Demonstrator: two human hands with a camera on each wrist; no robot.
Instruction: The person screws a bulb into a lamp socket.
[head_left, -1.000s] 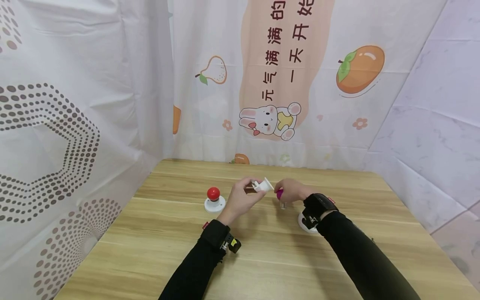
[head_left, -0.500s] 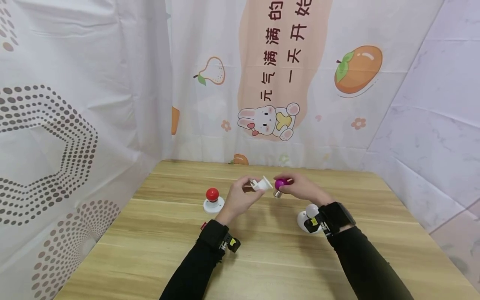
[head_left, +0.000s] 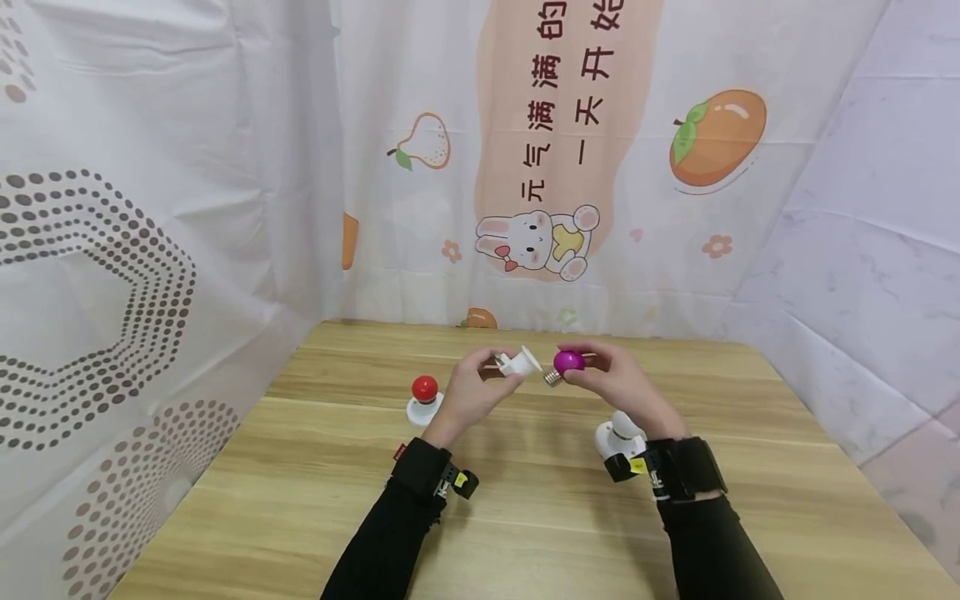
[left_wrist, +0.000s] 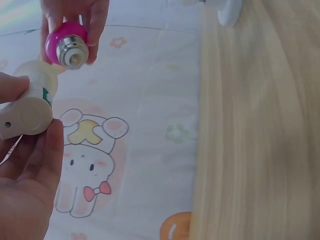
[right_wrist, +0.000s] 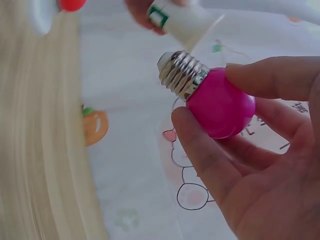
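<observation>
My left hand (head_left: 472, 393) grips a white plug-in bulb socket (head_left: 520, 362) between thumb and fingers, its flared mouth facing right and its prongs toward the palm. Just right of it, my right hand (head_left: 622, 385) holds a magenta light bulb (head_left: 568, 362) by its round glass. In the right wrist view the bulb's silver screw base (right_wrist: 182, 75) tilts up and left toward the socket's rim, a small gap between them in the head view. The left wrist view shows the socket's rounded white body (left_wrist: 34, 107) and the tip of the bulb's base (left_wrist: 74, 54).
A red bulb (head_left: 424, 388) stands in a round white base (head_left: 420, 415) left of my left hand. Under my right wrist, a white bulb (head_left: 624, 425) sits in another white base (head_left: 606, 448). The wooden table (head_left: 525, 517) ends at a printed curtain (head_left: 420, 275).
My right hand has turned the magenta bulb, so its screw base swings from pointing down to pointing left at the socket. My right wrist has shifted right, uncovering the white bulb.
</observation>
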